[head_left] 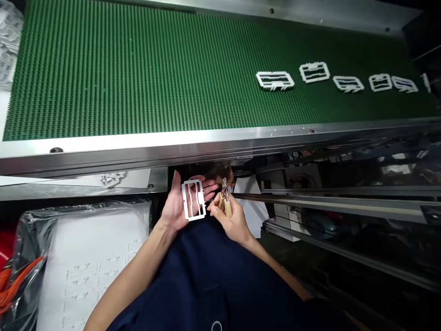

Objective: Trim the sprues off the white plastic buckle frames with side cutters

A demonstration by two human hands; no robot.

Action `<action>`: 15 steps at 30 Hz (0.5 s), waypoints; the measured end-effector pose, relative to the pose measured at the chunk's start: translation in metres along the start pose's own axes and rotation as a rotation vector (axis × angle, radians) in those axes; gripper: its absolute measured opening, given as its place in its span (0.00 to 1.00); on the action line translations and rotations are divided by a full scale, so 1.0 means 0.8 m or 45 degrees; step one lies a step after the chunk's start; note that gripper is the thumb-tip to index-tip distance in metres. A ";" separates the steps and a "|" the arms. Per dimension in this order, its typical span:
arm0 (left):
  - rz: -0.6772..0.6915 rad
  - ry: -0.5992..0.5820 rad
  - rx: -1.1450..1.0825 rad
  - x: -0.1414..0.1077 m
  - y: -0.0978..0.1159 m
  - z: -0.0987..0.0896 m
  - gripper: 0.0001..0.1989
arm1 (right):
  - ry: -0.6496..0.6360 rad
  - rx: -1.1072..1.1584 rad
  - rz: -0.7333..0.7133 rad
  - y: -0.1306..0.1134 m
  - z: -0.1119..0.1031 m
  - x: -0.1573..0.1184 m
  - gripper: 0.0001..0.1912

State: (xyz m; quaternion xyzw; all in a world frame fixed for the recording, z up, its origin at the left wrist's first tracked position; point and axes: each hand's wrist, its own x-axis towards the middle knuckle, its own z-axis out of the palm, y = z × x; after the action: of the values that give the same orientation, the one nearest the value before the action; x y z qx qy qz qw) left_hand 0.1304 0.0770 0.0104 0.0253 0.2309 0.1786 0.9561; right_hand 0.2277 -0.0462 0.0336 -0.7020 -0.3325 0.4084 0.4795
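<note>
Head view: left palm [177, 209] bears plastic frame [193, 200] (right hand [230, 218] holds pliers [224, 200]).

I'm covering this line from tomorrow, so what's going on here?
A person has a white plastic frame lying across the open palm of their left hand. Their right hand grips a pair of tan-handled cutters, tips pointing up beside the frame. Above them, a row of similar white frames lies on a green conveyor belt. At lower left is a clear plastic bag with a white sheet inside.
</note>
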 end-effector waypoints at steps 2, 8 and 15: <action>0.015 -0.014 -0.011 0.000 -0.001 -0.001 0.32 | -0.017 -0.003 -0.011 0.000 -0.001 0.001 0.06; 0.058 -0.033 -0.013 -0.004 -0.005 -0.002 0.32 | -0.070 -0.015 -0.024 0.002 -0.004 0.005 0.07; 0.083 0.050 -0.056 -0.005 -0.010 0.000 0.27 | -0.125 -0.073 -0.037 -0.006 -0.001 0.007 0.08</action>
State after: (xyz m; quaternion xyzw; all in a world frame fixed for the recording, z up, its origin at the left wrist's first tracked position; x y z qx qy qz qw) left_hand 0.1299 0.0682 0.0112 0.0084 0.2448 0.2152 0.9453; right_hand 0.2305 -0.0398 0.0369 -0.6896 -0.3772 0.4256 0.4484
